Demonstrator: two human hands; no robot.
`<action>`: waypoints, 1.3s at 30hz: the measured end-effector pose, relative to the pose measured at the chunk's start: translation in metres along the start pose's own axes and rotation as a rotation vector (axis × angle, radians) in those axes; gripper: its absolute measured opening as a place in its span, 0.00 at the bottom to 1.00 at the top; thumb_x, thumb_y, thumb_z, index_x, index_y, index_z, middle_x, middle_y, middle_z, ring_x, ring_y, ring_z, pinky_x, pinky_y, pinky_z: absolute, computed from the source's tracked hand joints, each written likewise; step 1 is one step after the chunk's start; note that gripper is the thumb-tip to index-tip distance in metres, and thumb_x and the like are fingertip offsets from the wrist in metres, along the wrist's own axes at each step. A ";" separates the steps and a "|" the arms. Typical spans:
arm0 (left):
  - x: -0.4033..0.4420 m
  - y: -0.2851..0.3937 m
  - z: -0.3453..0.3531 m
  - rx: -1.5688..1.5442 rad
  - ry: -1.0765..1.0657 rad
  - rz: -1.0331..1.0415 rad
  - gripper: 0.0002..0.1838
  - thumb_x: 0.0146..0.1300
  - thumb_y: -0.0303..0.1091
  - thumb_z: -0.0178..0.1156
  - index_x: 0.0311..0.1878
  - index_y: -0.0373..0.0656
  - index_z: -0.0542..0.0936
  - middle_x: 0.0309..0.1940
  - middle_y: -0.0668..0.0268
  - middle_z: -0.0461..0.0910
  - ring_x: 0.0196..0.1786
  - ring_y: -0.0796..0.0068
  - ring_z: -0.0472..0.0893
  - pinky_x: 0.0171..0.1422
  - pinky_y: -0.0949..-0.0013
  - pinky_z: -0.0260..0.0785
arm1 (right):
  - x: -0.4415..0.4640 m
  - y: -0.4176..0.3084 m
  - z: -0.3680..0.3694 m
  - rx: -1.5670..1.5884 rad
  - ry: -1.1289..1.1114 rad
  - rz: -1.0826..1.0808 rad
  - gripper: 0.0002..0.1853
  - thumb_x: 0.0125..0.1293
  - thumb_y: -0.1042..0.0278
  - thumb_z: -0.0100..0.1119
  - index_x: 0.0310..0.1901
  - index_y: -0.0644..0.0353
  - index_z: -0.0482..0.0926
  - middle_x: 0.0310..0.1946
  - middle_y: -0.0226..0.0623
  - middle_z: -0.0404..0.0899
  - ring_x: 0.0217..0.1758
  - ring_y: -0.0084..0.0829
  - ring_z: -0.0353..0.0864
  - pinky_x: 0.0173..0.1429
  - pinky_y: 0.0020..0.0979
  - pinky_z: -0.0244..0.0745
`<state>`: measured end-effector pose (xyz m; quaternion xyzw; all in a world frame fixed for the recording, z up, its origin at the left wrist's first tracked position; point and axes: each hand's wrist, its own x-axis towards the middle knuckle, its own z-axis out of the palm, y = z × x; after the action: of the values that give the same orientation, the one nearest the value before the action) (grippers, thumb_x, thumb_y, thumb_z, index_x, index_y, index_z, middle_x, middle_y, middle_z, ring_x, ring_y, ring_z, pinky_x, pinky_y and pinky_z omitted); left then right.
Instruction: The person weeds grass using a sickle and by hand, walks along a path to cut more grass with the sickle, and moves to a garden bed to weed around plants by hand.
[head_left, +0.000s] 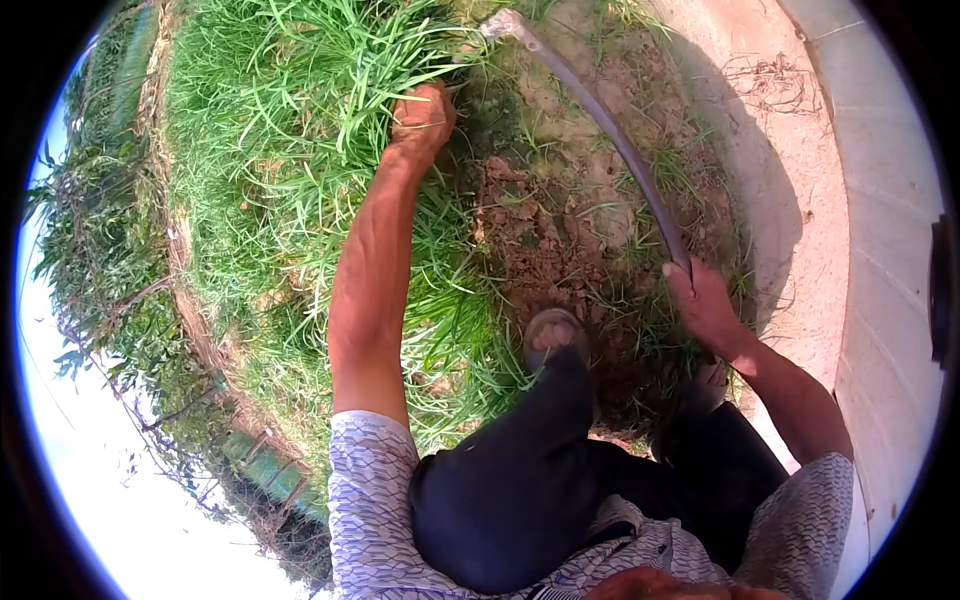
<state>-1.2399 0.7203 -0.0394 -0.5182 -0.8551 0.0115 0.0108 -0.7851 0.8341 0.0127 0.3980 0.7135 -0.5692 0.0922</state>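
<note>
At the edge of the thick green grass (290, 130), my left hand (422, 118) is closed around a bunch of blades, its fingers partly covered by them. My right hand (703, 310) grips the lower part of a tool with a long, dark, curved handle (622, 140). The handle arcs up and left to a pale, knobby end (505, 24) beside the grass, a little above and right of my left hand. Whatever working part it has there is hidden or too small to make out.
Bare brown soil (530, 225) with scattered cut blades lies between my hands. My sandalled foot (555, 335) stands at the grass edge. A concrete strip (800, 190) and a pale wall (890, 200) run along the right. Leafy bushes (110, 240) stand at the left.
</note>
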 end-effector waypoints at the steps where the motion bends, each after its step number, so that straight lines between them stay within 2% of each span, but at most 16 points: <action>1: -0.006 -0.007 -0.011 0.003 0.005 0.028 0.09 0.66 0.38 0.55 0.37 0.43 0.76 0.26 0.56 0.76 0.29 0.50 0.77 0.34 0.53 0.70 | -0.018 0.014 0.000 0.005 -0.012 0.002 0.21 0.73 0.49 0.52 0.34 0.61 0.71 0.19 0.29 0.66 0.21 0.24 0.64 0.27 0.34 0.64; 4: -0.025 -0.019 -0.033 -0.121 -0.089 -0.076 0.13 0.68 0.43 0.55 0.40 0.43 0.77 0.33 0.48 0.82 0.42 0.43 0.81 0.43 0.46 0.72 | -0.054 0.041 -0.008 0.089 0.038 0.120 0.20 0.73 0.50 0.52 0.34 0.62 0.70 0.20 0.28 0.66 0.23 0.24 0.62 0.28 0.34 0.63; 5: -0.027 -0.015 -0.049 -0.058 -0.318 -0.071 0.14 0.69 0.45 0.54 0.41 0.42 0.76 0.33 0.49 0.82 0.41 0.43 0.81 0.45 0.46 0.73 | -0.053 0.037 -0.020 0.129 -0.029 0.158 0.20 0.73 0.50 0.52 0.34 0.62 0.70 0.20 0.27 0.66 0.24 0.23 0.62 0.28 0.33 0.63; 10: -0.043 0.013 -0.064 -0.005 -0.422 -0.075 0.13 0.70 0.44 0.53 0.42 0.43 0.76 0.34 0.49 0.82 0.39 0.43 0.81 0.45 0.46 0.72 | -0.024 -0.022 -0.027 0.473 -0.053 0.347 0.17 0.74 0.49 0.52 0.40 0.57 0.68 0.19 0.24 0.64 0.15 0.17 0.62 0.18 0.24 0.61; 12: -0.035 0.018 -0.061 -0.079 -0.339 -0.082 0.13 0.71 0.44 0.53 0.43 0.43 0.75 0.36 0.48 0.81 0.40 0.43 0.81 0.46 0.46 0.72 | 0.007 -0.045 -0.010 0.625 0.027 0.267 0.17 0.74 0.48 0.51 0.42 0.55 0.67 0.18 0.23 0.63 0.11 0.15 0.61 0.13 0.22 0.58; 15: -0.005 0.021 -0.047 -0.052 -0.199 -0.013 0.13 0.71 0.43 0.52 0.44 0.42 0.74 0.40 0.47 0.80 0.42 0.42 0.80 0.46 0.47 0.72 | 0.040 -0.053 0.018 0.638 0.022 0.293 0.19 0.73 0.49 0.52 0.40 0.59 0.69 0.18 0.29 0.65 0.15 0.22 0.68 0.19 0.30 0.65; 16: 0.004 0.024 -0.043 -0.035 -0.167 -0.025 0.14 0.71 0.43 0.52 0.45 0.41 0.74 0.42 0.47 0.79 0.43 0.41 0.80 0.46 0.47 0.73 | 0.045 -0.038 0.040 0.397 -0.008 0.217 0.20 0.72 0.49 0.52 0.39 0.62 0.69 0.18 0.32 0.66 0.19 0.26 0.71 0.24 0.34 0.67; 18: 0.021 0.024 -0.041 -0.040 -0.195 -0.058 0.16 0.71 0.42 0.52 0.54 0.41 0.72 0.56 0.44 0.74 0.51 0.41 0.78 0.53 0.46 0.72 | 0.039 -0.031 0.053 0.157 -0.029 0.146 0.21 0.71 0.49 0.52 0.38 0.64 0.70 0.19 0.36 0.67 0.22 0.30 0.74 0.29 0.39 0.70; 20: 0.030 0.013 -0.033 0.087 -0.045 -0.012 0.17 0.70 0.38 0.49 0.56 0.39 0.71 0.44 0.44 0.80 0.45 0.43 0.82 0.49 0.46 0.75 | 0.027 -0.036 0.058 0.122 -0.015 0.153 0.23 0.70 0.49 0.51 0.36 0.69 0.71 0.20 0.46 0.69 0.28 0.42 0.76 0.38 0.45 0.71; 23: 0.040 -0.008 -0.027 0.085 -0.216 -0.173 0.32 0.70 0.39 0.47 0.76 0.44 0.54 0.54 0.43 0.78 0.50 0.43 0.82 0.54 0.45 0.74 | 0.030 -0.047 0.043 0.258 -0.067 0.234 0.24 0.70 0.49 0.50 0.36 0.69 0.71 0.22 0.51 0.72 0.27 0.51 0.75 0.37 0.45 0.72; 24: 0.038 -0.016 -0.016 0.203 -0.016 -0.116 0.24 0.70 0.40 0.47 0.67 0.41 0.68 0.47 0.45 0.82 0.48 0.43 0.83 0.52 0.47 0.75 | 0.033 -0.051 0.038 0.276 -0.133 0.357 0.24 0.70 0.49 0.50 0.37 0.69 0.72 0.22 0.52 0.73 0.27 0.53 0.75 0.37 0.45 0.72; 26: 0.051 -0.016 -0.031 0.137 -0.504 -0.240 0.24 0.69 0.49 0.50 0.61 0.44 0.72 0.53 0.45 0.78 0.55 0.42 0.78 0.60 0.47 0.70 | 0.036 -0.046 0.062 0.212 -0.084 0.251 0.24 0.70 0.49 0.51 0.37 0.69 0.72 0.22 0.52 0.74 0.27 0.52 0.76 0.37 0.46 0.72; 27: 0.046 -0.013 -0.030 0.117 -0.328 -0.215 0.20 0.69 0.50 0.49 0.50 0.44 0.78 0.45 0.47 0.82 0.50 0.42 0.80 0.55 0.46 0.72 | 0.041 -0.041 0.067 0.144 -0.022 0.119 0.24 0.70 0.49 0.52 0.37 0.69 0.72 0.22 0.52 0.75 0.27 0.51 0.77 0.37 0.46 0.73; 32: 0.041 -0.015 -0.042 0.112 -0.311 -0.249 0.17 0.71 0.47 0.48 0.43 0.46 0.81 0.42 0.49 0.83 0.48 0.42 0.80 0.51 0.47 0.73 | -0.011 -0.006 0.040 0.075 -0.038 0.247 0.25 0.70 0.47 0.52 0.37 0.68 0.73 0.26 0.54 0.76 0.31 0.50 0.79 0.40 0.46 0.73; 35: 0.009 -0.013 -0.057 -0.015 -0.312 -0.052 0.12 0.67 0.43 0.56 0.39 0.43 0.79 0.34 0.50 0.82 0.41 0.43 0.81 0.44 0.48 0.73 | -0.045 0.042 0.005 0.010 -0.039 0.210 0.24 0.71 0.47 0.52 0.37 0.66 0.73 0.25 0.51 0.74 0.31 0.46 0.80 0.38 0.43 0.72; 39: -0.047 0.037 -0.070 -0.024 -0.580 0.070 0.10 0.68 0.40 0.55 0.42 0.43 0.75 0.37 0.51 0.81 0.41 0.46 0.81 0.44 0.50 0.74 | -0.020 0.025 -0.004 0.158 -0.072 0.190 0.23 0.72 0.46 0.52 0.34 0.63 0.70 0.21 0.39 0.68 0.26 0.33 0.72 0.32 0.38 0.68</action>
<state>-1.1835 0.6959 0.0287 -0.5226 -0.8041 0.1494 -0.2406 -0.7535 0.8296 0.0074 0.4493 0.6218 -0.6261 0.1396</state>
